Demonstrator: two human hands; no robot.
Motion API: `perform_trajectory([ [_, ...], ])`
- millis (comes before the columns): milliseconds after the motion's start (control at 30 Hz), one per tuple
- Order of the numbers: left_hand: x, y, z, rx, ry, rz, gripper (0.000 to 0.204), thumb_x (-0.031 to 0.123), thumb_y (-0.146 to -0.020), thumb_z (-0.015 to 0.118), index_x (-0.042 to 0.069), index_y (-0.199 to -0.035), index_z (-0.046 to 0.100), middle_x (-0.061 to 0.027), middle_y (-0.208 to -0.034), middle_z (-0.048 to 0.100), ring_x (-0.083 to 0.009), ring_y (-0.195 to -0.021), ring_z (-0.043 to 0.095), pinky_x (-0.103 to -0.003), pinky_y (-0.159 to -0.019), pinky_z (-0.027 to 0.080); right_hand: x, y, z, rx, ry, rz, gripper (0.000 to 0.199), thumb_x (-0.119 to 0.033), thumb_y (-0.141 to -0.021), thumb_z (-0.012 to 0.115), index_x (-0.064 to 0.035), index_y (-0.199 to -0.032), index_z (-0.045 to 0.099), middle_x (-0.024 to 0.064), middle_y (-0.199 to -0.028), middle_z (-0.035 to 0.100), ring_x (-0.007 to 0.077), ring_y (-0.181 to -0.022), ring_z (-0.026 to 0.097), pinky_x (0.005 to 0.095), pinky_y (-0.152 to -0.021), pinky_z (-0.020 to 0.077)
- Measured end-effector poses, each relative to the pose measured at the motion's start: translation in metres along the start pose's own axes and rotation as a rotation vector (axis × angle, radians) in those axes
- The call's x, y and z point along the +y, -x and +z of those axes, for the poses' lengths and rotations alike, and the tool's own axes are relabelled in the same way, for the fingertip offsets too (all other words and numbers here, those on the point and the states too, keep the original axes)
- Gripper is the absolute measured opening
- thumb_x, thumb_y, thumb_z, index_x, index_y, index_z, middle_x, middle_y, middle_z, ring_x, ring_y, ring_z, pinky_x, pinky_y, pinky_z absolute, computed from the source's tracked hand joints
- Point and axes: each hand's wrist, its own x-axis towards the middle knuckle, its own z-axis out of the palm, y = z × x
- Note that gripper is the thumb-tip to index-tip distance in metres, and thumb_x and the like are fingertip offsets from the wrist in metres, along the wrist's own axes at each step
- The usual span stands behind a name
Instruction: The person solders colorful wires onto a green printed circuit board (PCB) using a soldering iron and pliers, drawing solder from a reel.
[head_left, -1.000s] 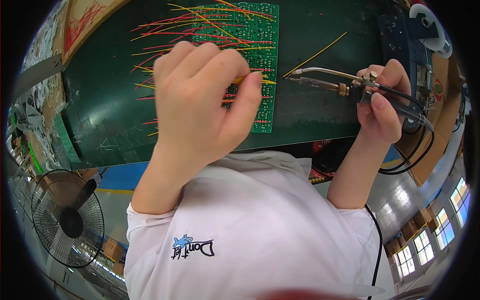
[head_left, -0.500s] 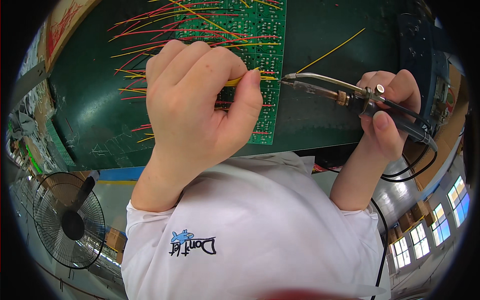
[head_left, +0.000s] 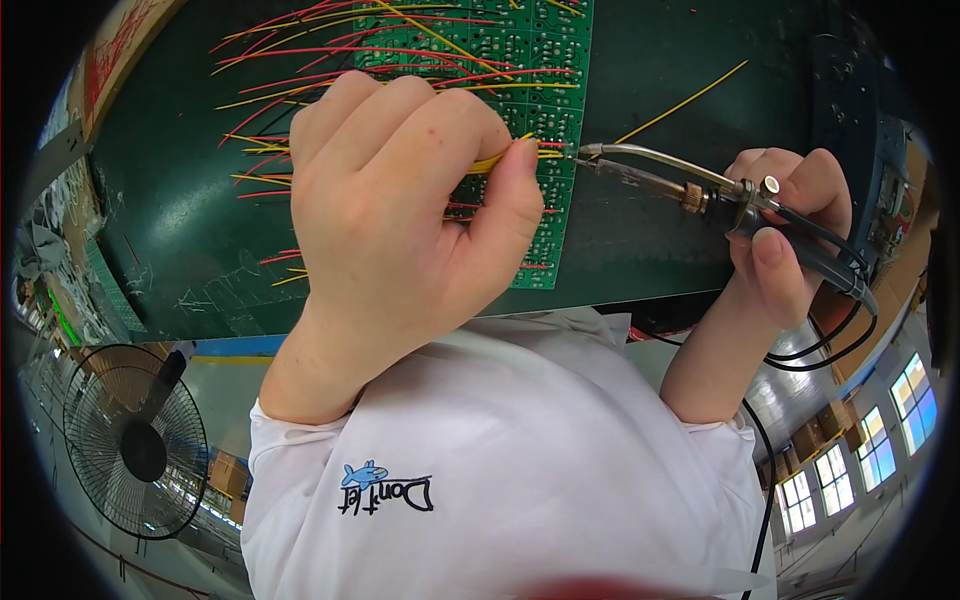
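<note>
A green circuit board [head_left: 545, 90] lies on a dark green table mat [head_left: 170, 220], with several red and yellow wires sticking out of it to the left. My left hand [head_left: 400, 210] pinches a yellow wire [head_left: 500, 160] between thumb and fingers and holds its end against the board. My right hand [head_left: 785, 240] grips a soldering iron [head_left: 660, 175] by its dark handle. The iron's metal tip and feed tube touch the board right at the wire's end.
A loose yellow wire [head_left: 685, 100] lies on the mat to the right of the board. Black cables [head_left: 830, 330] run from the iron past my right wrist. A dark device [head_left: 850, 110] stands at the right. A black fan [head_left: 135, 440] shows at lower left.
The view has drawn closer to the board. The soldering iron's tip has moved left, up to the wire end that my left hand holds at the board.
</note>
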Motion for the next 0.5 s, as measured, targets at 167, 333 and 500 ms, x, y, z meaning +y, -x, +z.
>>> perform_trajectory([
  [167, -0.002, 0.001, 0.0, 0.009, -0.003, 0.012, 0.016, 0.002, -0.076, 0.072, 0.007, -0.071, 0.057, -0.0016, -0.064, 0.052, -0.0195, -0.06, 0.042, -0.033, -0.056, 0.032, 0.002, 0.0, -0.008, 0.001, -0.072, -0.029, 0.031, -0.015, -0.078, 0.075, -0.0046, -0.084, 0.046, 0.0072, -0.073, 0.054, 0.0077, -0.056, 0.043, 0.0212, -0.047, 0.0338],
  [333, -0.001, 0.002, 0.0, 0.015, -0.01, 0.02, 0.016, 0.002, -0.076, 0.072, 0.007, -0.071, 0.057, -0.0017, -0.064, 0.052, -0.0195, -0.06, 0.042, -0.032, -0.056, 0.032, 0.002, -0.001, -0.012, -0.033, -0.117, -0.037, 0.029, -0.014, -0.08, 0.071, -0.0042, -0.087, 0.046, 0.008, -0.076, 0.055, 0.007, -0.056, 0.04, 0.0206, -0.047, 0.0324],
  [500, 0.0, 0.001, 0.002, 0.029, -0.012, 0.012, 0.015, 0.002, -0.075, 0.071, 0.007, -0.071, 0.057, -0.0018, -0.064, 0.053, -0.0194, -0.06, 0.042, -0.032, -0.056, 0.033, -0.003, 0.001, -0.007, -0.059, -0.02, 0.004, 0.026, -0.015, -0.082, 0.068, -0.008, -0.088, 0.044, 0.0065, -0.072, 0.053, 0.0099, -0.062, 0.045, 0.0242, -0.057, 0.0373],
])
